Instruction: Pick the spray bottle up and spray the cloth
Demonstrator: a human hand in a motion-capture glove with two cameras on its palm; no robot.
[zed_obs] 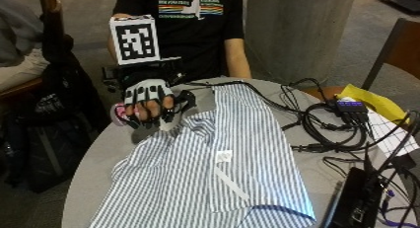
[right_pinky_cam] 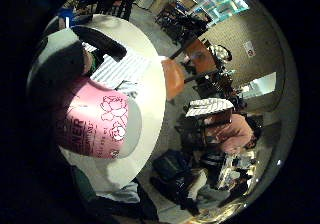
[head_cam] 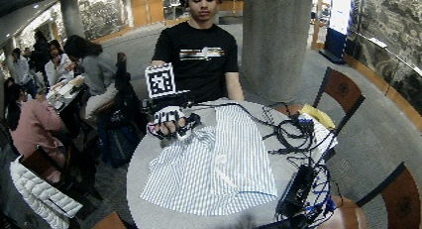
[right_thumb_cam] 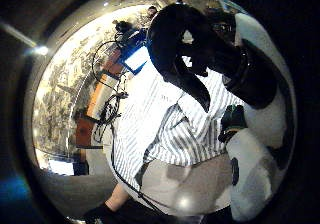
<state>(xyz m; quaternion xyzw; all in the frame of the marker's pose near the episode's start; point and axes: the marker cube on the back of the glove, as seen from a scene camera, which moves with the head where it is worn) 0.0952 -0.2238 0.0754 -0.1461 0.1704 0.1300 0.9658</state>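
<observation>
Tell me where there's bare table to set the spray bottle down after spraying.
Bare table runs along the striped shirt's edge, below the gloved right hand gripping the spray bottle. The far side, past the shirt, is crowded with cables, yellow paper and electronics.

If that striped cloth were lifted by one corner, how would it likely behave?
The striped cloth would probably hang limp: it already lies in soft folds and wrinkles on the table. It looks thin, so likely light for its spread. Lying unpinned beside the hand holding the spray bottle, it might slide if pushed.
</observation>
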